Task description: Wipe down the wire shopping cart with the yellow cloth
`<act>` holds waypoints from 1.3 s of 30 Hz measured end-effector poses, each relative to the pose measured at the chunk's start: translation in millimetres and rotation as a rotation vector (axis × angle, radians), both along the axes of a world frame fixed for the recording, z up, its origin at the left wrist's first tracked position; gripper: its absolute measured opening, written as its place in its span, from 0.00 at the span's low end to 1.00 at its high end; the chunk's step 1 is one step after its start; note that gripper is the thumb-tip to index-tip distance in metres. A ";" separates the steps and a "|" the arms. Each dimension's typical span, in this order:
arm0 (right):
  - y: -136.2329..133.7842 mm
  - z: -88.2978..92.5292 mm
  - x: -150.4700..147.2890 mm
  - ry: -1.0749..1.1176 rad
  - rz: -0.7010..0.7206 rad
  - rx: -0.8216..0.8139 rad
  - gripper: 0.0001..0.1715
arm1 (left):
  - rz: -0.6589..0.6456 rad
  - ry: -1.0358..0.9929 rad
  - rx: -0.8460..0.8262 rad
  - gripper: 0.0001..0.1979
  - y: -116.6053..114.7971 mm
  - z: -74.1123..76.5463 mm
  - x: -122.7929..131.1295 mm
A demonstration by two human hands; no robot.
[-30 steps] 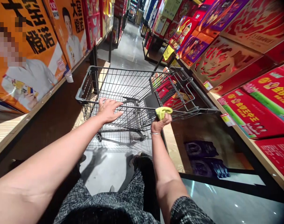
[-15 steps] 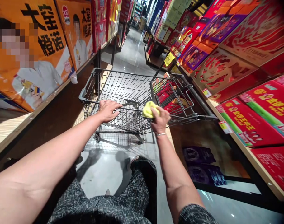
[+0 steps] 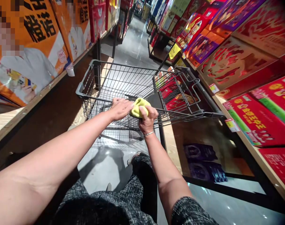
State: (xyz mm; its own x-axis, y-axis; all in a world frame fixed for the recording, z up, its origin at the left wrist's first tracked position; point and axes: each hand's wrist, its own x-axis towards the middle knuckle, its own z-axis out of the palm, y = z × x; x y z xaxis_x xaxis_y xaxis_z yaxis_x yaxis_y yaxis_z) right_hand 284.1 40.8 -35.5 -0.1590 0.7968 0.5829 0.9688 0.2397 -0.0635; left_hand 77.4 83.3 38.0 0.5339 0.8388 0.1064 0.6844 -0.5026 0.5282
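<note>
A grey wire shopping cart [image 3: 130,75] stands crosswise in front of me. My right hand [image 3: 149,117] grips a crumpled yellow cloth [image 3: 140,107] and presses it onto the cart's near top rail. Just left of the cloth, my left hand [image 3: 121,109] rests over the same rail, holding it with the fingers stretched toward the cloth. Its fingertips are close to the cloth or touching it; I cannot tell which. The rail under both hands is hidden.
Shelves with orange boxes [image 3: 42,40] line the left side. Red gift boxes [image 3: 252,120] fill the right shelf, with dark purple packages [image 3: 201,153] below. A yellow tag [image 3: 174,51] hangs from the right shelf. The grey floor [image 3: 135,34] continues ahead between displays.
My right hand has moved left along the rail with the cloth. My left hand has shifted right, bringing the two hands close together. The view has tilted slightly.
</note>
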 end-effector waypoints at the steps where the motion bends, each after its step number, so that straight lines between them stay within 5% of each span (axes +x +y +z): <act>1: -0.6 -15.3 -9.6 -0.011 0.005 -0.057 0.27 | 0.014 -0.012 -0.002 0.28 2.1 -0.7 -0.9; 7: -20.1 -120.0 -40.2 -0.222 0.208 -0.399 0.20 | 0.044 -0.086 0.007 0.28 1.1 -3.3 -4.9; 10: -28.0 -141.9 -44.9 -0.264 0.258 -0.420 0.16 | 0.048 -0.108 0.020 0.27 -3.2 -4.4 -4.9; 13: -31.1 -129.7 -30.3 -0.276 0.288 -0.394 0.18 | 0.053 -0.118 0.032 0.26 -5.3 -5.5 -5.8; 16: -35.9 -91.9 7.0 -0.278 0.272 -0.335 0.22 | 0.053 -0.121 0.037 0.26 -5.3 -6.9 -7.8; 21: -57.7 -14.2 80.9 -0.161 0.005 0.068 0.20 | 0.032 -0.150 0.038 0.26 2.7 -9.1 -17.4; 24: -70.7 4.3 96.7 -0.086 -0.120 0.174 0.18 | 0.061 -0.130 0.020 0.20 14.3 -8.6 -25.4; 27: -76.9 -14.4 77.9 -0.052 -0.204 0.132 0.17 | 0.139 -0.126 -0.006 0.16 29.5 -7.8 -31.7; 29: -79.2 -40.7 51.0 -0.090 -0.208 -0.038 0.18 | 0.187 -0.132 -0.028 0.16 39.5 -7.6 -34.9; 34: -91.0 -97.9 -16.8 -0.278 0.041 -0.521 0.21 | 0.168 -0.144 -0.023 0.13 57.3 -7.8 -43.0; 36: -96.0 -103.4 -29.1 -0.297 0.087 -0.554 0.20 | 0.144 -0.141 -0.015 0.12 61.0 -8.1 -46.3; 39: -101.7 -87.9 -24.7 -0.302 0.099 -0.547 0.21 | 0.122 -0.133 -0.003 0.12 63.8 -8.9 -50.8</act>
